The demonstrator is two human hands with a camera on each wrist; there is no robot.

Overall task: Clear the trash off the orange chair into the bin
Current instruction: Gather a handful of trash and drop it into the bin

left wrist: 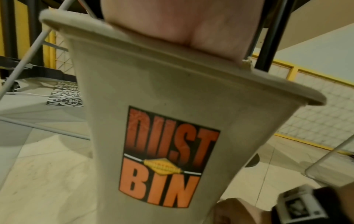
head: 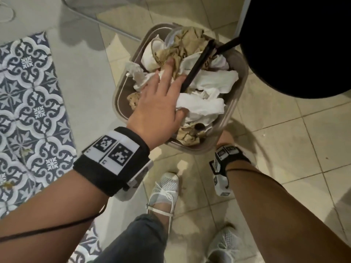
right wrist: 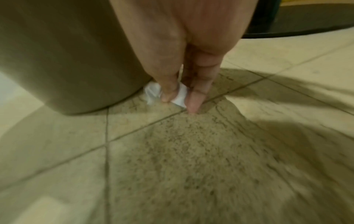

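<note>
The beige bin (head: 117, 103), labelled "DUST BIN" (left wrist: 107, 121), stands on the tiled floor, heaped with crumpled white and brown paper (head: 209, 80) and a black stick (head: 197, 67). My left hand (head: 167, 88) lies flat on the heap with fingers spread and straight, pressing on the paper; its palm (left wrist: 172, 22) shows over the rim. My right hand (head: 226, 137) reaches down beside the bin's near right side, mostly hidden in the head view. At the bin's base (right wrist: 67, 60) my right hand (right wrist: 178, 101) pinches a small white paper scrap (right wrist: 151, 91) on the floor. No orange chair is in view.
A black round object (head: 294, 44) overhangs the bin's far right side. Blue patterned tiles (head: 28, 92) cover the floor to the left. A thin metal leg (head: 106, 25) crosses behind the bin. My feet in white shoes (head: 165, 190) stand just in front.
</note>
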